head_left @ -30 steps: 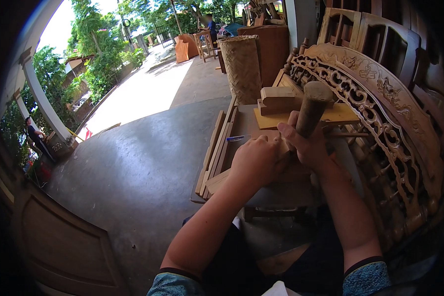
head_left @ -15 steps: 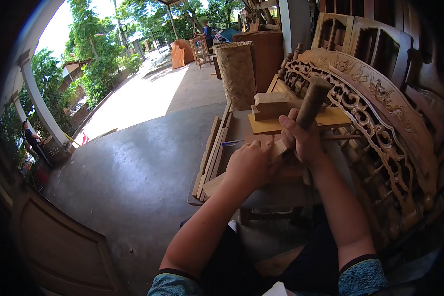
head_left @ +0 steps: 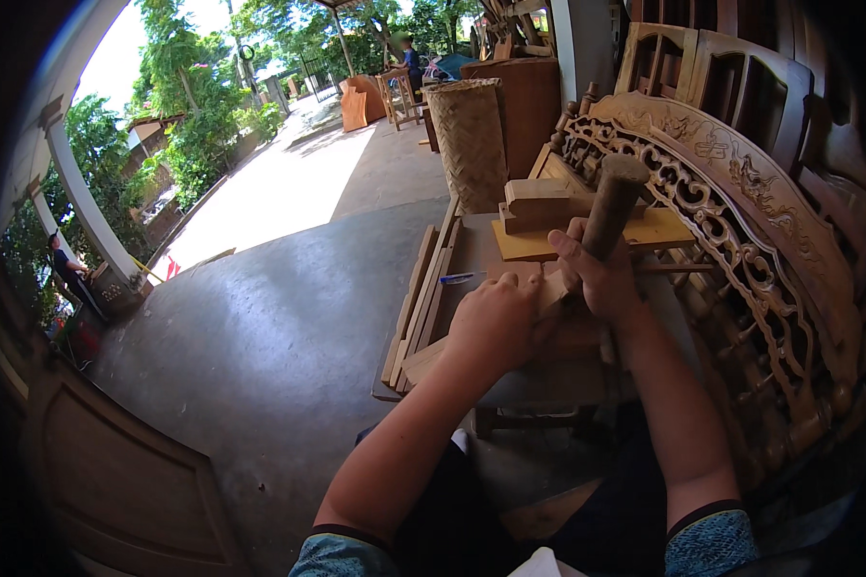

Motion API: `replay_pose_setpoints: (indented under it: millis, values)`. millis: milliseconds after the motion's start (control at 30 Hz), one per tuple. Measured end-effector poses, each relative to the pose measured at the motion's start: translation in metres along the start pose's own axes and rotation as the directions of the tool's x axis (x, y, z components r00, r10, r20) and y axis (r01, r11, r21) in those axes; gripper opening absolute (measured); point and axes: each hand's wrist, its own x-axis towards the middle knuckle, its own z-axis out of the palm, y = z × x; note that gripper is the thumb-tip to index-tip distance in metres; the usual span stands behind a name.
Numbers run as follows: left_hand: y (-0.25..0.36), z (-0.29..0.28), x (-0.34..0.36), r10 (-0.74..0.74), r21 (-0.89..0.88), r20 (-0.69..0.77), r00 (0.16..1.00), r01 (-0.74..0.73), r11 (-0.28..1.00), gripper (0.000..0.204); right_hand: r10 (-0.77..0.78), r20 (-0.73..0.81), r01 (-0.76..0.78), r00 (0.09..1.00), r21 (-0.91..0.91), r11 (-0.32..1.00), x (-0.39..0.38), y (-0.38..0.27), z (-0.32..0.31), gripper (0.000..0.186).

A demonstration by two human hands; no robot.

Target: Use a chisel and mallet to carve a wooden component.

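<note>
My right hand point(head_left: 601, 279) is wrapped round a thick, round wooden club, probably a mallet point(head_left: 614, 207), its flat end tilted up and away to the right. Beside it my left hand point(head_left: 496, 315) is closed over a long piece of wood point(head_left: 423, 363), one end of which sticks out at the lower left under my wrist. The wood's other end reaches toward my right hand. Both hands are over a low worktable point(head_left: 473, 252). My fingertips and whatever lies beneath them are partly hidden.
A blue pen point(head_left: 457, 278) and long wooden strips point(head_left: 421, 298) lie left of my hands. Beyond them a yellow board point(head_left: 524, 246) carries a wooden block point(head_left: 537, 197). A carved headboard point(head_left: 741, 183) leans at the right. Behind stands a woven roll point(head_left: 467, 144); two people are farther off.
The whole view has shifted slightly, so the scene sits a little farther right. My hands keep nearly the same grip and place over the table.
</note>
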Motion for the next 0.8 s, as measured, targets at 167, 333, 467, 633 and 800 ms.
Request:
replay_pose_setpoints:
  millis: [167,333,467,633,800]
  values:
    - [-0.010,0.006,0.003,0.094,-0.043,0.047,0.994,-0.092,0.995,0.045,-0.264,0.087,0.278,0.961,-0.260,0.925,-0.012,0.010,0.022,0.029]
    - [-0.009,0.006,0.002,0.069,-0.017,0.035,0.997,-0.069,0.997,0.045,-0.254,0.018,0.250,0.967,-0.256,0.934,-0.015,0.006,0.023,0.024]
    - [0.000,0.000,0.000,0.004,0.014,0.013,1.000,-0.004,1.000,0.044,-0.003,-0.010,0.005,1.000,0.130,0.991,-0.001,0.001,0.003,0.030]
    - [0.003,-0.006,0.001,0.002,0.022,0.046,0.999,-0.003,1.000,0.052,-0.190,-0.041,0.188,0.981,-0.036,0.981,-0.003,0.013,0.012,0.037]
    - [0.003,-0.008,0.002,0.007,0.030,0.066,0.998,-0.009,1.000,0.056,-0.122,-0.058,0.120,0.991,-0.043,0.992,0.000,0.013,0.010,0.037]
